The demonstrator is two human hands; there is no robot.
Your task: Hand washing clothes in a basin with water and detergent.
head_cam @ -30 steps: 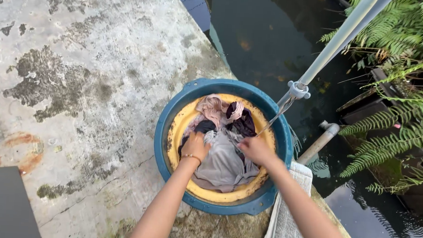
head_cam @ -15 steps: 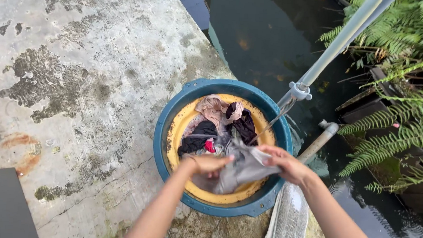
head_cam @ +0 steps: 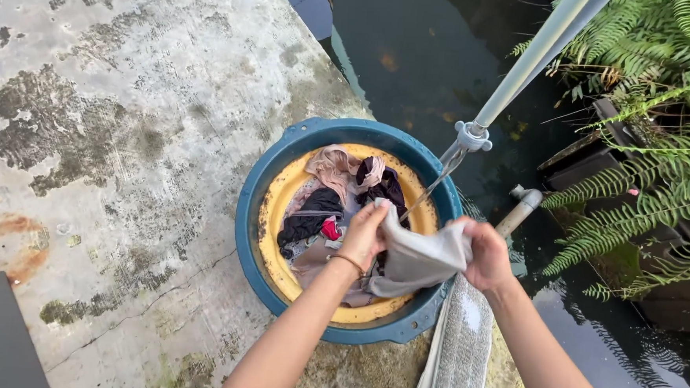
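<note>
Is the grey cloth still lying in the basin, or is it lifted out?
Lifted out: both hands, left and right, hold the grey cloth above the basin.

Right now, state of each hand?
Left hand: closed, gripping one end of the pale grey wet cloth garment.
Right hand: closed, gripping its other end.

Basin (head_cam: 259, 213) (blue) on concrete floor (head_cam: 128, 127)
</note>
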